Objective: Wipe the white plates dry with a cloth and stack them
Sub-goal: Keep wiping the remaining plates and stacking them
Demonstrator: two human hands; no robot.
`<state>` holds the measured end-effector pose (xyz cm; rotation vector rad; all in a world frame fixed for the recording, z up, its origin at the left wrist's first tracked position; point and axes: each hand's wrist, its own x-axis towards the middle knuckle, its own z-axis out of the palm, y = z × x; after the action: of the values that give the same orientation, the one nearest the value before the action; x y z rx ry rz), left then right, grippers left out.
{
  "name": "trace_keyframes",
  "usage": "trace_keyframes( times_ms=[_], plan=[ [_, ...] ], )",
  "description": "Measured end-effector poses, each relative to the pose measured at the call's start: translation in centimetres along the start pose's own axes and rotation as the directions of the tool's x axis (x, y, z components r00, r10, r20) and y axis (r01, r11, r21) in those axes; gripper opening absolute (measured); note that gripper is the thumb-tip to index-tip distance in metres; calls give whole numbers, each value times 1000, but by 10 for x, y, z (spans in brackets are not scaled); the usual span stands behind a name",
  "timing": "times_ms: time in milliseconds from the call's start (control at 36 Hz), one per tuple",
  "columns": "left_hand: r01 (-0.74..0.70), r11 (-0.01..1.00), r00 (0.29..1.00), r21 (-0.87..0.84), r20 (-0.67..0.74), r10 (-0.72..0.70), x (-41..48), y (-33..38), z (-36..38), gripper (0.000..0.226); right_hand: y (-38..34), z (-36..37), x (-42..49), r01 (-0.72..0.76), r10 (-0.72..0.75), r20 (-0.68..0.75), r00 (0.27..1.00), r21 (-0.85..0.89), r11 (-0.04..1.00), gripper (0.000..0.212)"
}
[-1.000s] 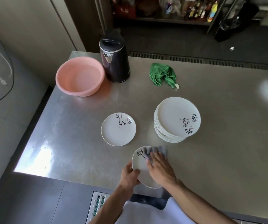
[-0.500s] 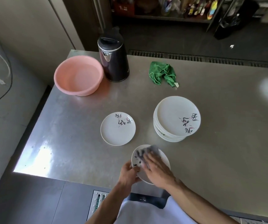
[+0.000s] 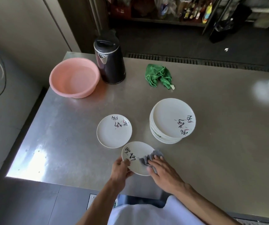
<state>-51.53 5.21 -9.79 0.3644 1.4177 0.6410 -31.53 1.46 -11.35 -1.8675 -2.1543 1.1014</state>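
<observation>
While the left hand [image 3: 120, 169] pinches the near-left rim of a round white plate with black brush lettering [image 3: 135, 157] at lower centre of the frame, its grip clenched on that edge, the right hand [image 3: 161, 172] presses a crumpled grey cloth [image 3: 148, 157] onto the plate's right side, fingers straight, grip released. Just above left, a second white lettered plate [image 3: 114, 132] lies alone on the steel counter [image 3: 211, 143]. A stack of white plates [image 3: 171, 120] stands to its right. Toward upper left sit a pink plastic basin [image 3: 74, 77], a black electric kettle [image 3: 109, 62] and a crumpled green cloth [image 3: 159, 75].
</observation>
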Motion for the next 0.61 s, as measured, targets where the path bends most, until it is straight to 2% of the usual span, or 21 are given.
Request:
trace_keyframes(
  times_ms=[83, 167, 306, 333, 417, 472, 528, 583, 611],
  plan=[
    [-11, 1000, 999, 10, 40, 11, 1, 11, 4, 32, -11, 1, -16, 156, -147, -135, 980, 55, 986, 55],
    [-17, 1000, 996, 16, 92, 15, -3, 20, 8, 40, -24, 3, -21, 274, -264, -224, 938, 16, 962, 51],
    [-32, 999, 995, -12, 97, 33, -4, 24, 17, 50, -37, -16, -4, 297, -318, -439, 841, -118, 948, 24],
    [-58, 998, 994, 20, 99, 56, -5, 26, 18, 48, -39, -22, -1, 275, -299, -457, 838, -120, 954, 23],
    [-178, 973, 979, 145, 125, 160, -7, 34, 14, 22, -41, -40, 5, 179, -172, -466, 868, -30, 983, 28],
    [-290, 923, 951, 251, 184, 249, -5, 38, 9, 24, -40, -55, 9, 108, -25, -430, 903, 168, 980, 22],
    [-422, 819, 904, 389, 254, 345, -3, 41, 4, 23, -35, -70, 16, 61, 96, -372, 923, 389, 919, 25],
    [-545, 670, 837, 505, 278, 471, 3, 38, -3, 11, -29, -80, 22, 63, 116, -346, 931, 465, 883, 25],
    [-592, 589, 797, 550, 287, 532, 8, 35, -7, 13, -26, -81, 24, 62, 113, -326, 939, 479, 875, 19]
  ],
)
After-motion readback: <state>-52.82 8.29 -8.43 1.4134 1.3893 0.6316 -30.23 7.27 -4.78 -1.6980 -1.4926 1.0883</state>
